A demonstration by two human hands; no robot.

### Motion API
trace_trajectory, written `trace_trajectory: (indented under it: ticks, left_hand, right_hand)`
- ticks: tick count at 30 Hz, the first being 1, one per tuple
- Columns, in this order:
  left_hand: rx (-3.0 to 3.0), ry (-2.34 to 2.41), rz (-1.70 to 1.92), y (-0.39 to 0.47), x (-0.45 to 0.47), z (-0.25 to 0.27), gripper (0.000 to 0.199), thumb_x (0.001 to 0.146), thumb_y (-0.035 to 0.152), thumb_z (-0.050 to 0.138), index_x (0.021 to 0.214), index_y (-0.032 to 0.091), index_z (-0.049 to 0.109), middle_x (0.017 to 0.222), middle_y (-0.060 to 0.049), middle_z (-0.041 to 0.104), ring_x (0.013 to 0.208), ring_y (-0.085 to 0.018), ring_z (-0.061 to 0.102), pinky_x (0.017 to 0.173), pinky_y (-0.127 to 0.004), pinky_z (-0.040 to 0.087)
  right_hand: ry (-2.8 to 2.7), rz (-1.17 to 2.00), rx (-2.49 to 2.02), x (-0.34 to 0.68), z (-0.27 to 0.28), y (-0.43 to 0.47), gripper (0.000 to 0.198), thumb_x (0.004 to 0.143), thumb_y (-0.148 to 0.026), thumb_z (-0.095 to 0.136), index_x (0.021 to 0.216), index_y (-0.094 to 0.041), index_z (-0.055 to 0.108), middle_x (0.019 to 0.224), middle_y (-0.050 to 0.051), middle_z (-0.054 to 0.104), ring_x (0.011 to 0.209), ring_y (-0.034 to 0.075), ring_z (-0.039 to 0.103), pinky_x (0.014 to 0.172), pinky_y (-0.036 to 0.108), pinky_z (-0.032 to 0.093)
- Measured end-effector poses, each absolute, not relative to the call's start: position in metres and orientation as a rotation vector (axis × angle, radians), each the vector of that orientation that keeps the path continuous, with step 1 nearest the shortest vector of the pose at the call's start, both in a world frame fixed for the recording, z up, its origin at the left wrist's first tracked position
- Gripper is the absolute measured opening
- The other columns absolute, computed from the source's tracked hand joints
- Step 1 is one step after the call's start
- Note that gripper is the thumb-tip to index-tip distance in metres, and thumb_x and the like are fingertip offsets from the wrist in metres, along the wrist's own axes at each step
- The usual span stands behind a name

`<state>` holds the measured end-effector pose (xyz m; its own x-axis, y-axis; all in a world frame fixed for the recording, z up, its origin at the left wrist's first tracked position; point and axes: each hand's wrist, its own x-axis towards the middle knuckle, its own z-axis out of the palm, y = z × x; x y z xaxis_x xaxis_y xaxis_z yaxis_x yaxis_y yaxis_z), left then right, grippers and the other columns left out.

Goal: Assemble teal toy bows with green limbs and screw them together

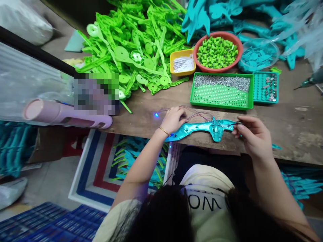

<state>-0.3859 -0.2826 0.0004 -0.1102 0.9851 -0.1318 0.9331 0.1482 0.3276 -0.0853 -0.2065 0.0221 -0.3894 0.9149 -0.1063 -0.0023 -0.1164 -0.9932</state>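
A turquoise plastic half-shell [196, 127], long and curved with its hollow side up, lies along the table's front edge. My left hand [174, 120] is closed on the shell's left end, its fingers curled over the edge. Thin red and dark wires [199, 115] loop behind the shell, and a lit blue LED [156, 115] glows left of that hand. At the shell's right end, my right hand [254, 136] pinches a thin dark wire between thumb and fingers. The tip of that pinch is partly hidden.
Behind lie a green tray [222, 107] of screws, a turquoise tray [256, 89] of small metal parts, a red bowl [241, 53] of green pieces and a yellow dish [183, 72]. Lime parts [141, 50] heap back left. A screwdriver [310, 80] hangs right; a pink tube [58, 112] lies left.
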Motion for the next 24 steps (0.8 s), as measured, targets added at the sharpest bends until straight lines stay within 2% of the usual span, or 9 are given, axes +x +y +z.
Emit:
trace_trajectory:
  ticks: [3, 7, 10, 13, 16, 19, 22, 24]
  left_hand:
    - [1.920, 2.025, 0.084, -0.274, -0.387, 0.001, 0.009, 0.090, 0.022, 0.056, 0.088, 0.017, 0.063, 0.098, -0.008, 0.066, 0.099, -0.025, 0.060, 0.090, -0.037, 0.045]
    - [1.975, 2.032, -0.046, -0.274, -0.386, 0.003, 0.014, 0.093, 0.021, 0.048, 0.093, 0.015, 0.060, 0.101, -0.012, 0.067, 0.099, -0.027, 0.063, 0.087, -0.038, 0.046]
    - [1.876, 2.169, -0.021, -0.275, -0.389, 0.008, 0.019, 0.097, 0.023, 0.040, 0.103, 0.014, 0.055, 0.093, -0.013, 0.068, 0.088, -0.028, 0.066, 0.077, -0.037, 0.047]
    - [1.764, 2.276, 0.205, -0.277, -0.396, 0.015, 0.017, 0.098, 0.025, 0.039, 0.104, 0.016, 0.052, 0.090, -0.010, 0.068, 0.083, -0.025, 0.066, 0.072, -0.033, 0.046]
    - [1.697, 2.231, 0.526, -0.284, -0.398, 0.018, 0.008, 0.095, 0.025, 0.045, 0.096, 0.020, 0.051, 0.086, -0.004, 0.066, 0.079, -0.019, 0.064, 0.072, -0.029, 0.045]
    - [1.529, 2.117, 0.727, -0.295, -0.394, 0.011, 0.005, 0.093, 0.025, 0.047, 0.091, 0.021, 0.050, 0.071, 0.001, 0.061, 0.066, -0.015, 0.060, 0.066, -0.026, 0.045]
    - [1.287, 1.987, 0.842, -0.309, -0.390, 0.000, 0.010, 0.094, 0.028, 0.044, 0.098, 0.021, 0.049, 0.061, 0.006, 0.053, 0.053, -0.011, 0.054, 0.057, -0.023, 0.044]
    - [1.220, 1.971, 0.895, -0.318, -0.389, -0.007, 0.017, 0.091, 0.028, 0.049, 0.106, 0.021, 0.050, 0.069, 0.005, 0.056, 0.057, -0.010, 0.056, 0.058, -0.022, 0.045]
  right_hand:
    - [-1.322, 1.717, -1.041, -0.085, 0.025, -0.203, 0.028, 0.074, -0.030, 0.078, 0.100, -0.027, 0.069, 0.079, 0.001, 0.070, 0.061, 0.012, 0.062, 0.045, 0.022, 0.043]
    - [-1.257, 1.721, -1.057, -0.085, 0.027, -0.202, 0.024, 0.071, -0.034, 0.080, 0.090, -0.024, 0.069, 0.073, 0.001, 0.070, 0.051, 0.009, 0.057, 0.037, 0.019, 0.035]
    - [-1.243, 1.738, -1.036, -0.086, 0.027, -0.203, 0.023, 0.070, -0.033, 0.081, 0.088, -0.024, 0.068, 0.075, 0.001, 0.071, 0.055, 0.010, 0.060, 0.040, 0.018, 0.041]
    - [-1.228, 1.801, -1.043, -0.086, 0.026, -0.203, 0.025, 0.068, -0.033, 0.083, 0.087, -0.023, 0.069, 0.075, 0.001, 0.072, 0.058, 0.011, 0.064, 0.045, 0.020, 0.049]
    - [-1.199, 1.846, -1.051, -0.085, 0.025, -0.202, 0.025, 0.067, -0.034, 0.083, 0.084, -0.021, 0.071, 0.072, 0.001, 0.071, 0.056, 0.011, 0.064, 0.044, 0.020, 0.051]
    - [-1.196, 1.878, -1.035, -0.082, 0.024, -0.201, 0.023, 0.067, -0.034, 0.083, 0.084, -0.022, 0.072, 0.071, 0.001, 0.072, 0.054, 0.011, 0.063, 0.045, 0.022, 0.053]
    - [-1.241, 1.881, -1.022, -0.077, 0.021, -0.199, 0.023, 0.069, -0.036, 0.081, 0.086, -0.023, 0.072, 0.070, 0.000, 0.071, 0.055, 0.012, 0.064, 0.049, 0.026, 0.055]
    - [-1.280, 1.830, -1.032, -0.072, 0.017, -0.196, 0.024, 0.071, -0.038, 0.079, 0.088, -0.023, 0.072, 0.070, 0.000, 0.071, 0.057, 0.014, 0.066, 0.054, 0.028, 0.057]
